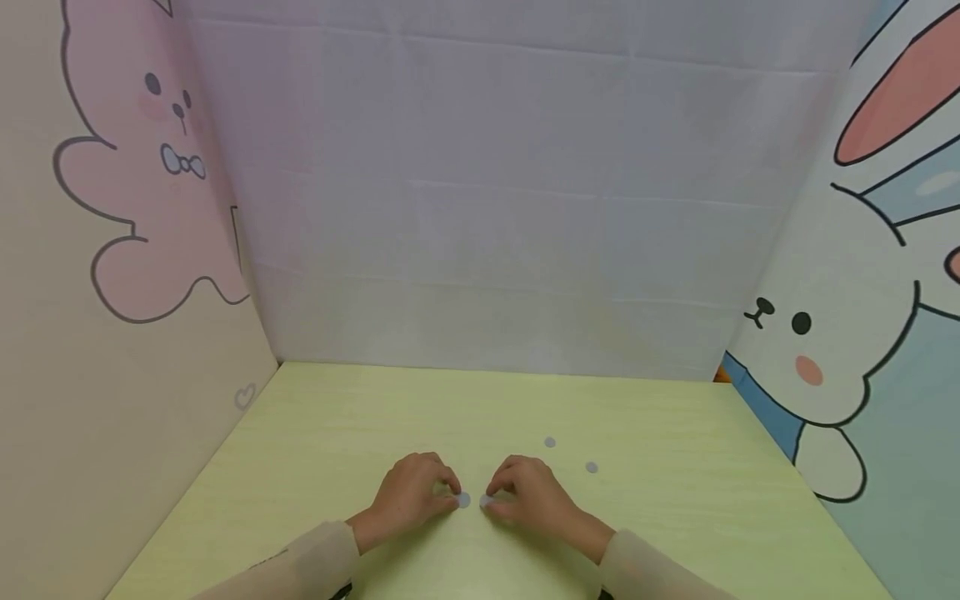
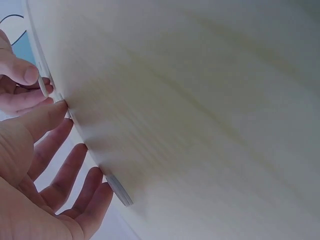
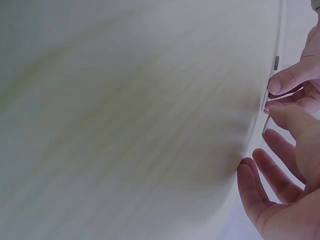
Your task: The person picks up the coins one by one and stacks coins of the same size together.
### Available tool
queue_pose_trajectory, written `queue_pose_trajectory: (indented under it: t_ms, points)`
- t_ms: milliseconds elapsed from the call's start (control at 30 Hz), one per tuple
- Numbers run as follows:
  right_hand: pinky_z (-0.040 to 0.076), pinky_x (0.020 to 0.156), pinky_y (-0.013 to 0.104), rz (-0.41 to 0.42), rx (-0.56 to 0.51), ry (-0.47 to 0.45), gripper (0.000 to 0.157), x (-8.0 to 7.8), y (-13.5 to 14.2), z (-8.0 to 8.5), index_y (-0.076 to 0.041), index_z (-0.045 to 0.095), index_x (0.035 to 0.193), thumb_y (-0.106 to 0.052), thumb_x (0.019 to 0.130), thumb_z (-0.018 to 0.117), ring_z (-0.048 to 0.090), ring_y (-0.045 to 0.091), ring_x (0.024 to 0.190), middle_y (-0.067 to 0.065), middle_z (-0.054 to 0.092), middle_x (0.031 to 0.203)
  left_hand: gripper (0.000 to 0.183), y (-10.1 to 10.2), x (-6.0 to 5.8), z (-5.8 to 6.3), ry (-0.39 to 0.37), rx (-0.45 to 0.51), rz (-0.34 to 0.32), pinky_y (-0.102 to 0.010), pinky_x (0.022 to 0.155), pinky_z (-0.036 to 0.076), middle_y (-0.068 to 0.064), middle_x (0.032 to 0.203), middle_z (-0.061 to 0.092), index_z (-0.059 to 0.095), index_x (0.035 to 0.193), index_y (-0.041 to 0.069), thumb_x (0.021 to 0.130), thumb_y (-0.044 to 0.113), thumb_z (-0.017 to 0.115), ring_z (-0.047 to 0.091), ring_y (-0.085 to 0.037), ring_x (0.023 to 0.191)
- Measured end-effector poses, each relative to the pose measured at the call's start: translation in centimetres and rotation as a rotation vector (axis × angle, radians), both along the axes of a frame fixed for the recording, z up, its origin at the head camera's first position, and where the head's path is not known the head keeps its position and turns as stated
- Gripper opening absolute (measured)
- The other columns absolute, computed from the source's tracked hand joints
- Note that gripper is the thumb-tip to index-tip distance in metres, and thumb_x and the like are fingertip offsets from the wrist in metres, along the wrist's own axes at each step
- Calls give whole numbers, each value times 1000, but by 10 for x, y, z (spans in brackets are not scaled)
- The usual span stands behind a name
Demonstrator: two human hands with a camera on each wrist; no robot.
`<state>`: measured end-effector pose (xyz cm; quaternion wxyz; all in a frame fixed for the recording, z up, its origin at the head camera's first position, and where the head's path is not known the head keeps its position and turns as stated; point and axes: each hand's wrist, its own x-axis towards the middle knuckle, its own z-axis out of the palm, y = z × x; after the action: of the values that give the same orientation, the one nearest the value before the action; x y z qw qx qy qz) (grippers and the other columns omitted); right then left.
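Observation:
In the head view, my left hand (image 1: 412,493) pinches a small grey disc (image 1: 464,500) between thumb and forefinger, low over the table. Facing it across a narrow gap, my right hand (image 1: 534,498) holds a second grey disc (image 1: 486,501) by its edge. The right wrist view shows that second disc (image 3: 266,123) thin and edge-on between the thumb and a finger. By the outer fingers of my left hand (image 2: 50,185) in the left wrist view, a grey coin-like piece (image 2: 119,190), seemingly layered, lies flat on the table. Markings on the discs are too small to read.
Two more grey discs lie beyond my right hand, a farther one (image 1: 550,442) and a nearer one (image 1: 592,467). The pale yellow table (image 1: 375,408) is bounded by a white back sheet (image 1: 510,208) and side panels with cartoon animals.

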<state>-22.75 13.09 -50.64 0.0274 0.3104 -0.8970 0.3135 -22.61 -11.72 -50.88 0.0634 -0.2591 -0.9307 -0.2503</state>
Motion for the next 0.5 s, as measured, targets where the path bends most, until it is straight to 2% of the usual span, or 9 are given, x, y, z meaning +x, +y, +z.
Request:
queue_pose_trajectory:
  t_ms: [267, 500]
  points:
    - [54, 75, 23, -8, 29, 23, 4, -5, -9, -1, -13, 85, 88, -17, 89, 87, 65, 5, 87, -8, 73, 93, 12, 1, 1, 2, 3, 24, -13, -34, 73, 53, 10, 91, 73, 84, 86, 25, 82, 29, 94, 64, -13, 84]
    - [55, 81, 28, -15, 50, 49, 6, -8, -19, -1, -13, 85, 88, -17, 87, 89, 66, 5, 89, -7, 75, 91, 13, 1, 1, 3, 7, 22, -8, -32, 70, 51, 10, 91, 73, 84, 86, 25, 80, 26, 95, 62, -12, 83]
